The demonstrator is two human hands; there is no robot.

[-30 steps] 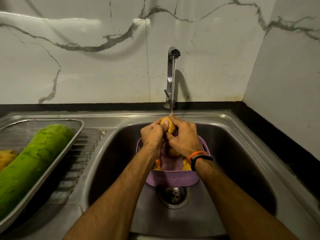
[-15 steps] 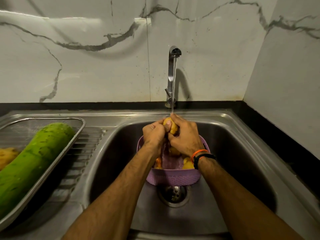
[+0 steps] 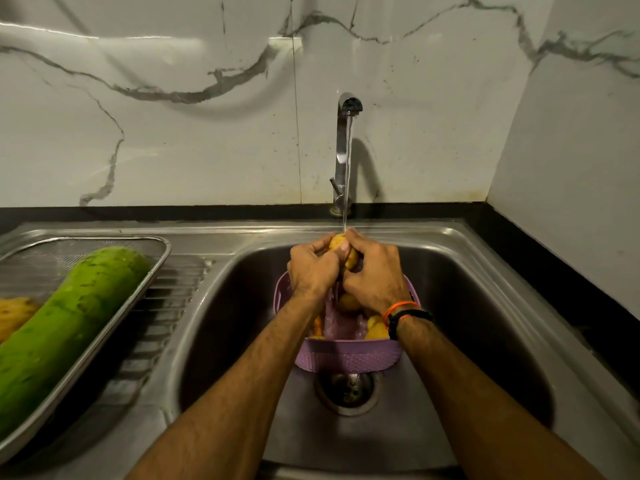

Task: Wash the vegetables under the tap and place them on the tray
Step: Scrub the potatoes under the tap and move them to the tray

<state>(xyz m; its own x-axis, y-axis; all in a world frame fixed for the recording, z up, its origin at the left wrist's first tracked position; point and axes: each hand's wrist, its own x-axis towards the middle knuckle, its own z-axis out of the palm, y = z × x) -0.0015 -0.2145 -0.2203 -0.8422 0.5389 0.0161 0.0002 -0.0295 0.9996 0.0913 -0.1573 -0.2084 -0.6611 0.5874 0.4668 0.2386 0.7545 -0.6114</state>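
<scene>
A metal tray (image 3: 157, 271) on the sink's draining board holds a long green gourd (image 3: 65, 317). Further in, over a pink basket (image 3: 346, 358) of vegetables in the sink (image 3: 485, 306), the left hand (image 3: 313, 271) and right hand (image 3: 375, 275) curl around a yellow potato (image 3: 341, 249) beneath the running tap (image 3: 344, 147).

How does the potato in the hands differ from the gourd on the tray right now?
The potato is small and yellow; the gourd is long and green. The potato is gripped by the left hand and right hand under the running tap; the gourd lies on the tray, untouched.
</scene>
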